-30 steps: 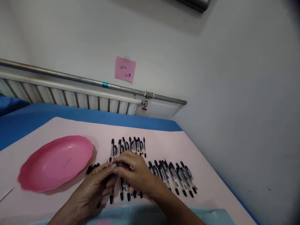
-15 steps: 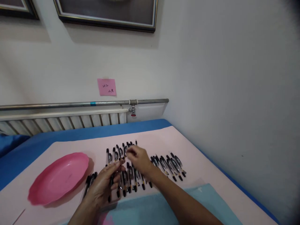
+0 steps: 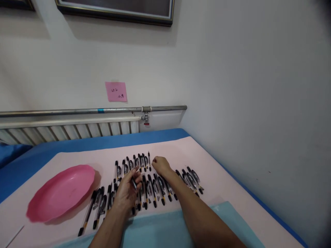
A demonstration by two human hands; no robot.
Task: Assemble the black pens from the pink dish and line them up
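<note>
Rows of black-capped pens with clear barrels [image 3: 160, 184] lie on the pink sheet, with loose black caps and small clips among them. My left hand [image 3: 128, 189], palm turned up over the near row, has its fingers curled round a short dark piece that looks like a pen cap [image 3: 134, 183]. My right hand [image 3: 161, 166] is closed just right of the far row, close to an upright-lying thin refill or pen [image 3: 149, 160]. Its fingertips point away from me, so anything in them is hidden.
A pink scalloped dish [image 3: 62, 193] stands at the left, with a thin white stick [image 3: 14, 237] near it. A light blue cloth [image 3: 160, 230] lies along the front. Behind the table [image 3: 121, 136] run a pipe [image 3: 64, 112] and a radiator; a wall rises on the right.
My right hand has moved right, away from my left hand, toward the far row's right end. My left hand has shifted slightly right and opened more to view. The camera has tilted down a little.
</note>
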